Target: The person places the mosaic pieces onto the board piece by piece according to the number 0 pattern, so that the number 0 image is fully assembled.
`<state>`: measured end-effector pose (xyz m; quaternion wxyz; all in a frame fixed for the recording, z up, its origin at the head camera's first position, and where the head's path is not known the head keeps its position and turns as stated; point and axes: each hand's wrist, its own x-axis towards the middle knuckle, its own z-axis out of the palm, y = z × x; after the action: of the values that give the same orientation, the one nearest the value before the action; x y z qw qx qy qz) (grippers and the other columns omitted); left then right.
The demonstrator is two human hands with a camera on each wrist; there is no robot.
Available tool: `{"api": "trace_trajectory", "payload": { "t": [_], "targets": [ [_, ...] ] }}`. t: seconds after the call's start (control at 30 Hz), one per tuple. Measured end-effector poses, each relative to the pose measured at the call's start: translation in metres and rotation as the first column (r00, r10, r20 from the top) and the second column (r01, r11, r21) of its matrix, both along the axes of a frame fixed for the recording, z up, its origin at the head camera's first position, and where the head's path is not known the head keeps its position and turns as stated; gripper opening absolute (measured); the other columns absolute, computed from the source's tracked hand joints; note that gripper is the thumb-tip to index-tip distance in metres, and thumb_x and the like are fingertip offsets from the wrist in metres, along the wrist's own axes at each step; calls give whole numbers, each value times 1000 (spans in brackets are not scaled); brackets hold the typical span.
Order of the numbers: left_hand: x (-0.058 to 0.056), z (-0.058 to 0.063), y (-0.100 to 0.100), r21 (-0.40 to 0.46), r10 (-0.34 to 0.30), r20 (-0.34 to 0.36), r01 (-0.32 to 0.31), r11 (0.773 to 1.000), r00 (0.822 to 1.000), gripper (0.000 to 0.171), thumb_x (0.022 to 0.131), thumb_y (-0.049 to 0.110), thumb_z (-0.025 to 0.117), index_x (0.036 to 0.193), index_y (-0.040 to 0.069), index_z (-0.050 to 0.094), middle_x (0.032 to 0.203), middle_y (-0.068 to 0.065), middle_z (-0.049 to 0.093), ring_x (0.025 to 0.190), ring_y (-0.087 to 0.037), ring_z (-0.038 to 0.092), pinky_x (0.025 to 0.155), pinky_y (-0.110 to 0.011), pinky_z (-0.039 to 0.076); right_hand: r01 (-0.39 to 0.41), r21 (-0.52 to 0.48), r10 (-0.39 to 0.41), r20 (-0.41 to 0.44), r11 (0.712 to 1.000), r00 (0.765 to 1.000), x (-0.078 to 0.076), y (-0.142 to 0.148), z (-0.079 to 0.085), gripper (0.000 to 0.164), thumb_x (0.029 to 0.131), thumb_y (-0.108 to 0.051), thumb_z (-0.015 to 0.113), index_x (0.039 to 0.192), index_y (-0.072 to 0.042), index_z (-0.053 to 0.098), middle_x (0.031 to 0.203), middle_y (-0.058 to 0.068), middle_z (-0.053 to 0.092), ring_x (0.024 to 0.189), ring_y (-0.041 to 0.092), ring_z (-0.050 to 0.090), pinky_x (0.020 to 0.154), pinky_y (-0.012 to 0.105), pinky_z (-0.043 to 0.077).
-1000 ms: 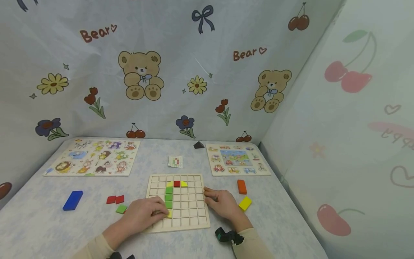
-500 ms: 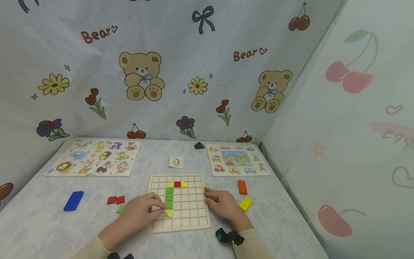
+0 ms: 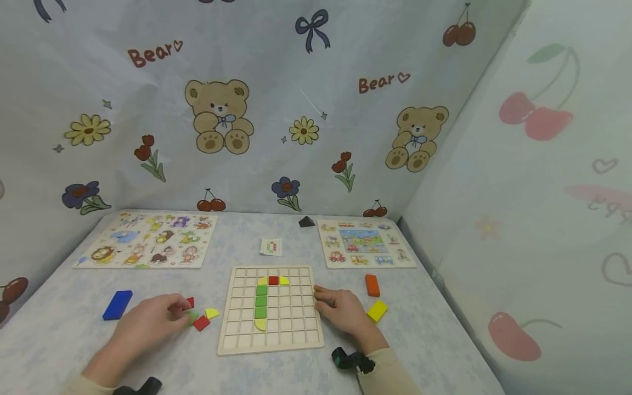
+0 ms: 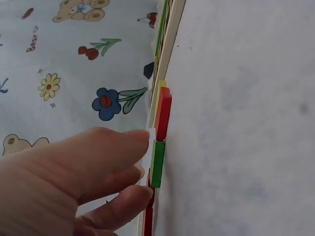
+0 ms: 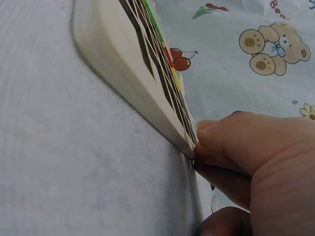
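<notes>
On the table's left side, my left hand (image 3: 150,318) reaches down to the loose tiles. Its thumb and fingers stand apart beside a green square tile (image 4: 157,164). Red tiles (image 3: 201,323) lie on either side of the green one, and a yellow quarter-round tile (image 3: 212,313) rests toward the board. My right hand (image 3: 343,311) holds the right edge of the wooden grid board (image 3: 293,325), thumb and fingers at its rim (image 5: 147,125). On the grid sit a column of green squares (image 3: 261,300), a red square (image 3: 274,280) and yellow quarter-rounds (image 3: 260,325).
A blue block (image 3: 117,305) lies left of my left hand. An orange block (image 3: 372,285) and a yellow block (image 3: 377,311) lie right of the board. Behind are a small pattern card (image 3: 271,247), an animal puzzle (image 3: 148,241), a vehicle puzzle (image 3: 365,244) and a dark pyramid (image 3: 306,221).
My left hand has left the yellow quarter-round on the grid and moved left to the loose tiles. My right hand stays at the board's edge.
</notes>
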<state>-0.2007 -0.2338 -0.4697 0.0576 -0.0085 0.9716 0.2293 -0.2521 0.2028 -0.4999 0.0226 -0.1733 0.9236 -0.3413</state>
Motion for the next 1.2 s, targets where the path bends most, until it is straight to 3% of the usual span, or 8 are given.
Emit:
{"api": "trace_trajectory", "payload": {
  "t": [0.17, 0.33, 0.43, 0.77, 1.2],
  "targets": [
    [3, -10, -1, -13, -10, -42, 10, 1000, 999, 34, 79, 45, 86, 103, 23, 75, 93, 6, 69, 85, -16, 61, 73, -42, 52, -6, -5, 6, -5, 1000, 1000, 0, 0, 0, 35, 99, -29, 69, 132, -16, 71, 142, -8, 64, 136, 25, 57, 108, 51, 47],
    [1, -11, 1, -17, -5, -39, 4, 1000, 999, 29, 80, 31, 87, 104, 19, 75, 99, 3, 72, 93, -19, 65, 81, -50, 55, -12, -14, 12, -6, 1000, 1000, -2, 1, -1, 36, 99, -30, 69, 132, -15, 71, 141, -8, 64, 136, 24, 57, 108, 51, 47],
    [2, -12, 1, -20, 6, -33, -6, 1000, 999, 31, 79, 31, 87, 104, 19, 75, 100, 3, 72, 94, -19, 66, 82, -50, 54, -13, -17, 13, -6, 1000, 1000, -2, 2, -1, 36, 99, -30, 69, 131, -15, 71, 141, -8, 64, 136, 25, 58, 108, 51, 47],
    [3, -8, 3, -14, 4, -30, -4, 1000, 1000, 31, 80, 23, 87, 107, 16, 75, 100, 2, 72, 93, -21, 65, 82, -52, 54, -22, -43, 21, -13, 999, 1000, -1, 2, -3, 35, 99, -30, 69, 131, -15, 72, 140, -8, 64, 135, 24, 58, 108, 51, 47],
    [7, -2, 5, -5, -23, -83, 23, 1000, 996, 23, 80, 29, 88, 98, 24, 77, 101, 3, 74, 96, -22, 68, 79, -49, 55, -32, -41, 32, -18, 999, 999, 0, 2, -2, 36, 99, -29, 69, 132, -14, 71, 141, -6, 64, 136, 26, 58, 108, 52, 47]
  ]
}}
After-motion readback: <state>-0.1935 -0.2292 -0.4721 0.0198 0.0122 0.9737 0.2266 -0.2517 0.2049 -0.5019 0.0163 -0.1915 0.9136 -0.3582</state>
